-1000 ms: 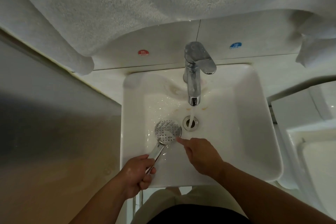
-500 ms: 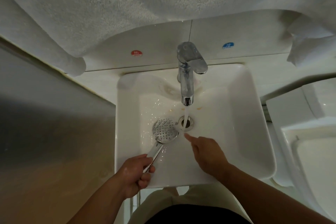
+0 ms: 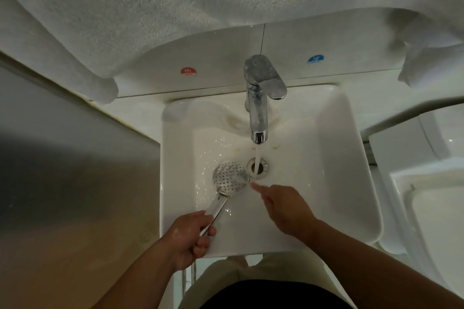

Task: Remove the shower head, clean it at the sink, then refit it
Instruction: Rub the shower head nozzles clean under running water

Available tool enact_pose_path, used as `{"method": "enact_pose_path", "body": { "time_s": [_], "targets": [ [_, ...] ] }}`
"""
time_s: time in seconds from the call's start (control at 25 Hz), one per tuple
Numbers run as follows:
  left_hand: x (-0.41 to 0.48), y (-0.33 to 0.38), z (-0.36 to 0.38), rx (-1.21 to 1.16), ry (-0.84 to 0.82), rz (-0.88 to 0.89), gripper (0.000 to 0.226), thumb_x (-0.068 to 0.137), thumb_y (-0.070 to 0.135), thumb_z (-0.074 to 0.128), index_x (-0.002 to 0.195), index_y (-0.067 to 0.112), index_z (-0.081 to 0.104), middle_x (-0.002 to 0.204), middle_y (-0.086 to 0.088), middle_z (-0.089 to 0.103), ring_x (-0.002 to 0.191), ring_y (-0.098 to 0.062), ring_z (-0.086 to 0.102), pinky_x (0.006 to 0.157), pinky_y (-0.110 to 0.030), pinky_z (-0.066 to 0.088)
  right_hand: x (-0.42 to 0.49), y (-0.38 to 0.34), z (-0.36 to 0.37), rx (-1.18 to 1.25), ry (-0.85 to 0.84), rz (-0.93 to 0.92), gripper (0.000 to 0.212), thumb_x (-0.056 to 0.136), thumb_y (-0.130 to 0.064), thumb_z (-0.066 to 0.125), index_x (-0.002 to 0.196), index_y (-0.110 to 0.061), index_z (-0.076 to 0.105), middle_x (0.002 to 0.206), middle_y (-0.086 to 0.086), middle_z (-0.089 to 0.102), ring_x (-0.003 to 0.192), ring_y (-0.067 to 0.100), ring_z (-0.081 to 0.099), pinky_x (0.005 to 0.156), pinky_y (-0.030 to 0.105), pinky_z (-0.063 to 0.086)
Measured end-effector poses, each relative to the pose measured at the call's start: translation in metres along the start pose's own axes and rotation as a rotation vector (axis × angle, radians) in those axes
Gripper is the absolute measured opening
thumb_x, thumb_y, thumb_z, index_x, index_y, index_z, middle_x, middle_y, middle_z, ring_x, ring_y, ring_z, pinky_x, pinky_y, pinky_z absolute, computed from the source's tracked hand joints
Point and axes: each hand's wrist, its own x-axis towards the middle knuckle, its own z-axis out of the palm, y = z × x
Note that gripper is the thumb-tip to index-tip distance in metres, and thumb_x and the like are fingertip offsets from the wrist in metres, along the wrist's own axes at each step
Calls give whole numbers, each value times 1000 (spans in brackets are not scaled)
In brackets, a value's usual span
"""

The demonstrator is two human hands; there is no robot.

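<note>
White towel hangs across the top, covering the upper wall. Grey metal panel fills the left side. White square sink sits centre, with a white fixture just to its right. Chrome faucet is at the back rim, and a water stream runs into the drain. Red hot sticker and blue cold sticker are on the wall behind.

Shower head is inside the basin, face up, just left of the drain and beside the stream, not under it. Left hand is at the front rim with fingers wrapped round the handle. Right hand is over the basin holding nothing, index finger straight and the rest tucked. Its tip is at the head's right edge; contact unclear.
</note>
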Motion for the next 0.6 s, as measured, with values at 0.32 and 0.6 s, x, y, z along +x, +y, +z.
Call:
{"method": "enact_pose_path", "body": {
  "time_s": [0.32, 0.6],
  "targets": [
    [-3, 3, 4, -7, -14, -5, 34, 99, 12, 54, 132, 7, 50, 67, -9, 54, 40, -9, 29, 34, -15, 21, -4, 5, -1, 15, 9, -27, 44, 107, -25, 40, 149, -37, 38, 74, 1, 61, 66, 13, 55, 66, 29, 47],
    [1, 5, 6, 27, -6, 3, 47, 98, 12, 55, 143, 8, 43, 69, -9, 55, 41, -10, 31, 35, -16, 22, -5, 18, -4, 44, 42, 2, 44, 107, -25, 40, 149, -36, 42, 74, 0, 61, 65, 11, 54, 66, 27, 47]
  ]
}}
